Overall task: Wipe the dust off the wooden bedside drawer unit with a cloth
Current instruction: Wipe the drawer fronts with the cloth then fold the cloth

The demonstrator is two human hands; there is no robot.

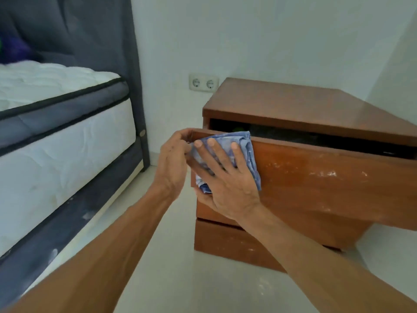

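Note:
The wooden bedside drawer unit (304,105) stands on the floor against the wall, right of the bed. Its top drawer (338,177) is pulled out, and pale dust marks streak the drawer front. A crumpled blue cloth (246,143) lies against the left end of that front. My right hand (225,177) presses flat on the cloth with fingers spread. My left hand (173,161) grips the drawer's top left corner, fingertips touching the cloth's edge. The lower drawer (225,242) is closed.
A bed with a white mattress (56,141) and dark grey frame (135,64) fills the left side. A double wall socket (203,83) sits on the white wall behind the unit. Pale floor (176,256) runs between bed and unit.

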